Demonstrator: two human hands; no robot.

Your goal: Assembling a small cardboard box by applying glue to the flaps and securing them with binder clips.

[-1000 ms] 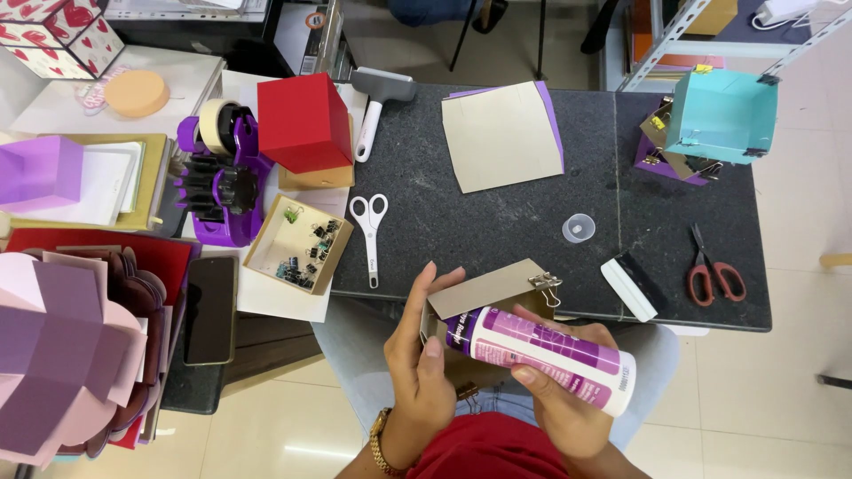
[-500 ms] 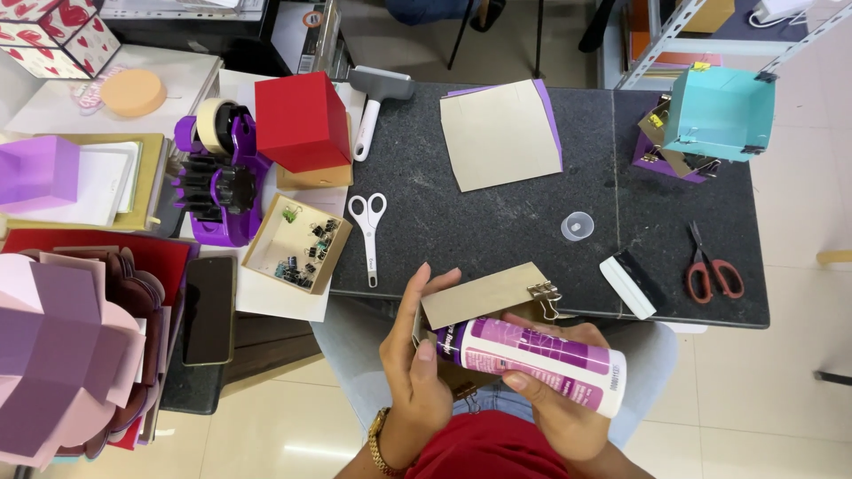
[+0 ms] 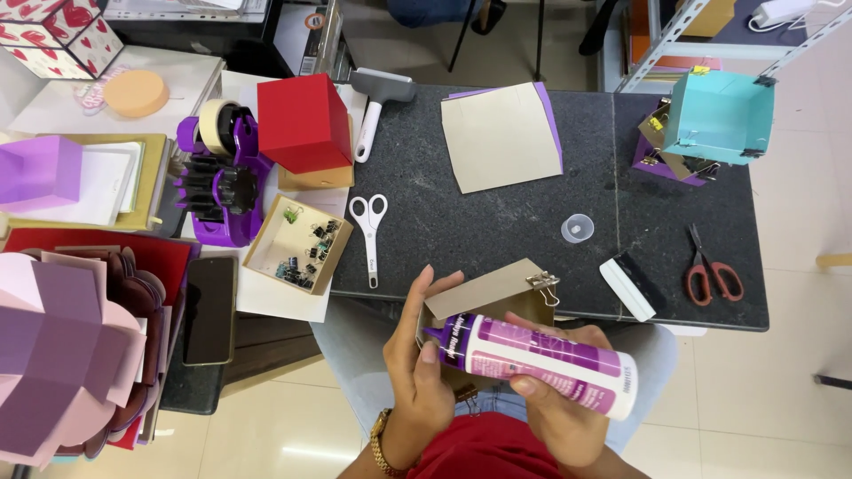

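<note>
**Glue bottle held over the lap, cardboard piece behind it**

The glue bottle (image 3: 541, 365), white with a purple label and purple cap, lies sideways over the person's lap, just short of the near edge of the black table (image 3: 497, 222). The right hand (image 3: 555, 417) is curled around it from below, fingers closed on the label. The left hand (image 3: 417, 364) has its thumb at the cap end while its straighter fingers press against a brown cardboard piece (image 3: 484, 288), which carries one metal binder clip (image 3: 543, 286) on its far corner. The bottle hides the lower part of that cardboard.

Farther out on the table lie two pairs of scissors: a white pair (image 3: 368, 232) to the left and a red pair (image 3: 707, 270) to the right. Between them sit a small clear cup (image 3: 577, 228) and a white block (image 3: 627, 288). An open box of clips (image 3: 297, 244) rests left of the white scissors, with a dark phone (image 3: 210, 310) beside it.

At the far side are one tan sheet (image 3: 499, 135) over purple paper, one roller (image 3: 377, 96), a red box (image 3: 302, 122), a purple tape dispenser (image 3: 222, 177) and a teal box (image 3: 717, 115).
</note>
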